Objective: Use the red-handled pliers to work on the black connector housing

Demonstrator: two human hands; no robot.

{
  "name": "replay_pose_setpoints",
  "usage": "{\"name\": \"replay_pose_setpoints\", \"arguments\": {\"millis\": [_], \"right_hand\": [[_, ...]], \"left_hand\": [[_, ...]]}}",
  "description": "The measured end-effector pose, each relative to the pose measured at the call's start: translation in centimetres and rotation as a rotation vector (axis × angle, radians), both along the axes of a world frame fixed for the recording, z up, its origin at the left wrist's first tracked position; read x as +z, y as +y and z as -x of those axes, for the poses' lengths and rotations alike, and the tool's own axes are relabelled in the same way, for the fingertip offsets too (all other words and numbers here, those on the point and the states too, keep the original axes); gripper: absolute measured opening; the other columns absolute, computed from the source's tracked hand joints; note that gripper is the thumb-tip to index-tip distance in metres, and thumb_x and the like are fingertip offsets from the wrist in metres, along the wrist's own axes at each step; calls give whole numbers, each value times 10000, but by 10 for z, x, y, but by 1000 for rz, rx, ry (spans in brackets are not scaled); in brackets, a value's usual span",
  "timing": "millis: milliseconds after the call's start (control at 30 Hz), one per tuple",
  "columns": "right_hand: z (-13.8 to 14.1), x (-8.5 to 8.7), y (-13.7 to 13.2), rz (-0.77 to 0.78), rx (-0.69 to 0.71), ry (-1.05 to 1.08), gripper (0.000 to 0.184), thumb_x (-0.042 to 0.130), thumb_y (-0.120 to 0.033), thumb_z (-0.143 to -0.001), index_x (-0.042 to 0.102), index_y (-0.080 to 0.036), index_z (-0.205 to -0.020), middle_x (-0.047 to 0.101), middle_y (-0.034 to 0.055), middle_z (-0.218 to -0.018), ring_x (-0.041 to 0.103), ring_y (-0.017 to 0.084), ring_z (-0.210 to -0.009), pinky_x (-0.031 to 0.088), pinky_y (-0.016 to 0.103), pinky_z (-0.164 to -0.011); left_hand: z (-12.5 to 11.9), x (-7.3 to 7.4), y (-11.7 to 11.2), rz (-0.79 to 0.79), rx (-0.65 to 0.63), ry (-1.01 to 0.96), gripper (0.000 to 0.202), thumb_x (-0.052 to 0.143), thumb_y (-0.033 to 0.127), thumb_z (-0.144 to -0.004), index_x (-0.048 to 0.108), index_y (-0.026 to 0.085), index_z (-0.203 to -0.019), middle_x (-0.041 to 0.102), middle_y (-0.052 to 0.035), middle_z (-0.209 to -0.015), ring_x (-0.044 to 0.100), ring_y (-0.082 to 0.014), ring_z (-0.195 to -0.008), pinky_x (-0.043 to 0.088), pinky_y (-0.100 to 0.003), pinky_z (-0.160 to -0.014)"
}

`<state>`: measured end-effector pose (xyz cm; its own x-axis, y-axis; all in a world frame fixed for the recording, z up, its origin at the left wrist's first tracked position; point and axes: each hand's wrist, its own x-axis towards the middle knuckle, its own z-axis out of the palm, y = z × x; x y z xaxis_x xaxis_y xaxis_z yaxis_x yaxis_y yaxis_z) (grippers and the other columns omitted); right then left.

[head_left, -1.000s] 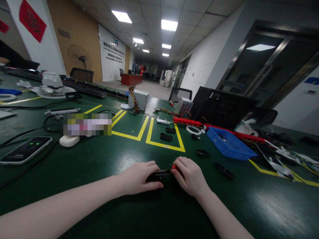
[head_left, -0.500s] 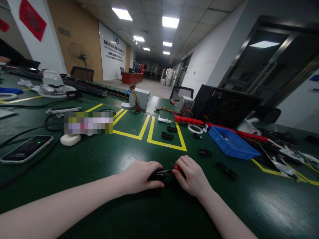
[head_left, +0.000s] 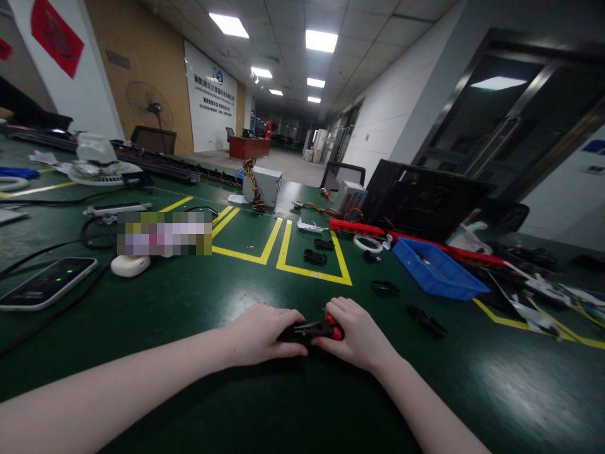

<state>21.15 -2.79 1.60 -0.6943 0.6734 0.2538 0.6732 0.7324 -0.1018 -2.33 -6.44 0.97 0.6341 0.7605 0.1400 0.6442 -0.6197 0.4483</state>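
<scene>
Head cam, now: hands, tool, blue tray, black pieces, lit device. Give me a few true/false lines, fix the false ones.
1. The right hand holds a red-handled tool. True.
2. The left hand grips the blue tray. False: the left hand holds a black part; the blue tray is beyond the right hand.
3. Two black pieces lie inside a yellow tape outline. True.
4. The device with green lights lies by the right edge. False: left edge.

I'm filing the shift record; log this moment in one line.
left hand: holds black part | right hand: holds red-handled pliers | pliers: pointing toward left hand | contact: unclear
</scene>
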Motion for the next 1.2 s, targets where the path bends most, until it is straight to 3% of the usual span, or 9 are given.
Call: {"name": "replay_pose_setpoints", "arguments": {"millis": [300,567,867,1200], "right_hand": [[-1,2,0,20,30,2,366,659,-520,-793,457,-222,-726,560,9,-759,486,164,-681,357,308,-628],[0,1,-3,2,6,-21,228,679,-235,-669,458,-225,-728,564,7,-775,486,167,-708,372,300,-650],[0,0,-4,-32,12,-23,204,654,-260,-702,453,-225,-723,554,11,-759,478,167,-694,370,306,-642],[2,0,-4,15,-50,-4,176,639,-254,-715,467,-218,-729,560,16,-761,476,172,-696,371,315,-645]], "left_hand": [[-1,-3,-2,-94,-13,0,452,664,496,-857,551,221,-1196,697,-43,-1049,684,-229,-860,466,-287,-686],[0,2,-3,-56,-60,46,384,568,533,-910,586,213,-1120,711,-28,-930,682,-212,-767,428,-273,-642],[1,1,-1,20,-72,13,362,609,514,-886,584,222,-1099,703,-24,-917,676,-205,-770,407,-247,-597],[-1,0,-4,-64,17,13,468,664,479,-856,521,249,-1238,707,-41,-1038,693,-245,-875,486,-309,-717]]}}
